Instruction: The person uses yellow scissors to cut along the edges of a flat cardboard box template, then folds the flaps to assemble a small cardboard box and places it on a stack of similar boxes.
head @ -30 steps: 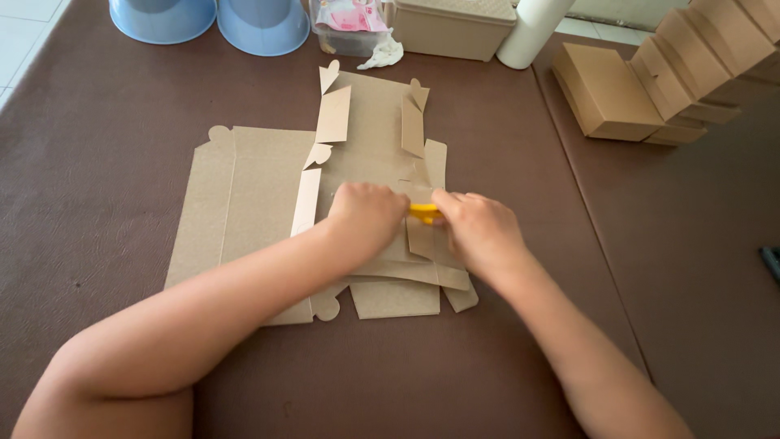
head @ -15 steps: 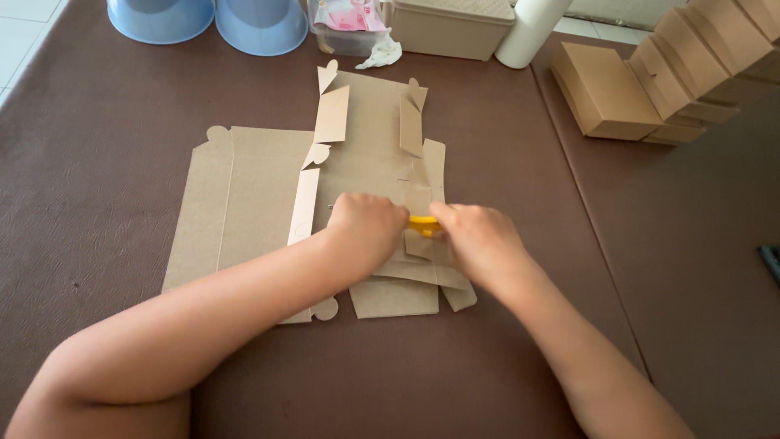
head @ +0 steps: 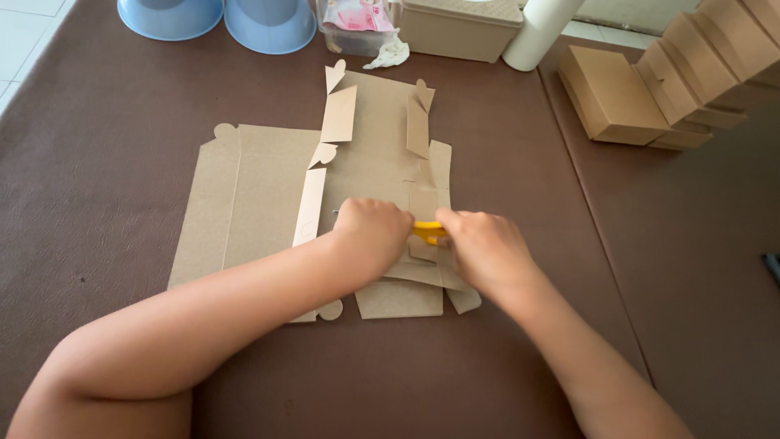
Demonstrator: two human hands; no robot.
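- Soft, even daylight fills the scene, brightest along the top edge by the pale floor tiles.
- The brown bench (head: 122,187) shows a faint sheen, no harsh glare.
- Thin, soft shadows sit beneath the forearms and the flat cardboard (head: 244,203).
- Focus is sharp at centre; the frame's lower corners soften slightly.

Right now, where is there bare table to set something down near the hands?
Free: the brown table left of the flat cardboard, and the strip between the cardboard and the stacked boxes. Crowded: the far edge with the blue bowls, and the middle, where the left hand and right hand press.
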